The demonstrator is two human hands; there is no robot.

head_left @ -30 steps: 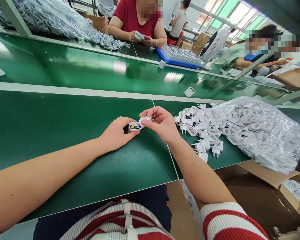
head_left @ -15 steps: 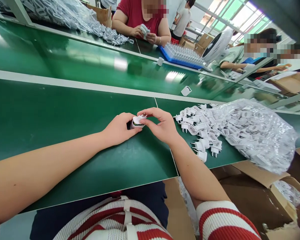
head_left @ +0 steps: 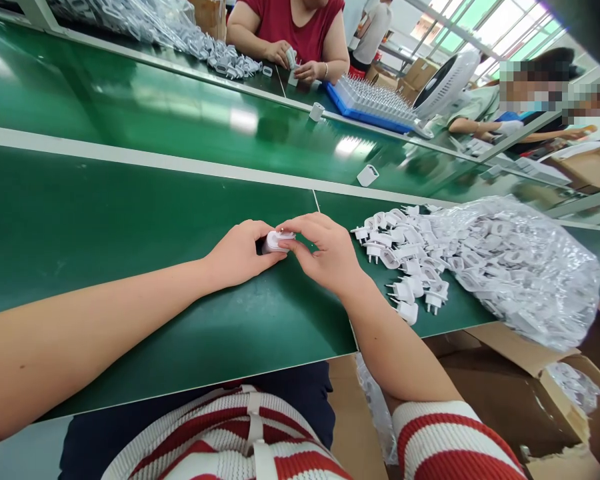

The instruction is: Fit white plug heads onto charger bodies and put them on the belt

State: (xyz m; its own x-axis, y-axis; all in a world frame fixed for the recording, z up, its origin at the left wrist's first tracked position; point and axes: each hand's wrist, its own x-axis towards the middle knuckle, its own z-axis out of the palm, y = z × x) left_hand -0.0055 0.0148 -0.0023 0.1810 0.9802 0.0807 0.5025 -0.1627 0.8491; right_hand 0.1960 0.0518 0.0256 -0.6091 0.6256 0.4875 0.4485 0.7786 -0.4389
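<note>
Since the earlier frame, the white plug cover [head_left: 278,239] has come down onto the charger housing [head_left: 269,248], hiding its circuitry. The green surface [head_left: 145,207] carries heaped two-pin plug covers [head_left: 410,252] right of the right grip [head_left: 327,253], which pinches the cover. The left grip [head_left: 240,255] wraps the housing between them. Pressing squarely, housing braced, should seat the cover evenly.

White casing [head_left: 268,247] — pronged cover [head_left: 277,239] over its top — between hands [head_left: 239,256].

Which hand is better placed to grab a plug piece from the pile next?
Probably the right hand: it's nearer the pile of plug pieces. The left hand is farther away, around a white casing. Both are busy now.
</note>
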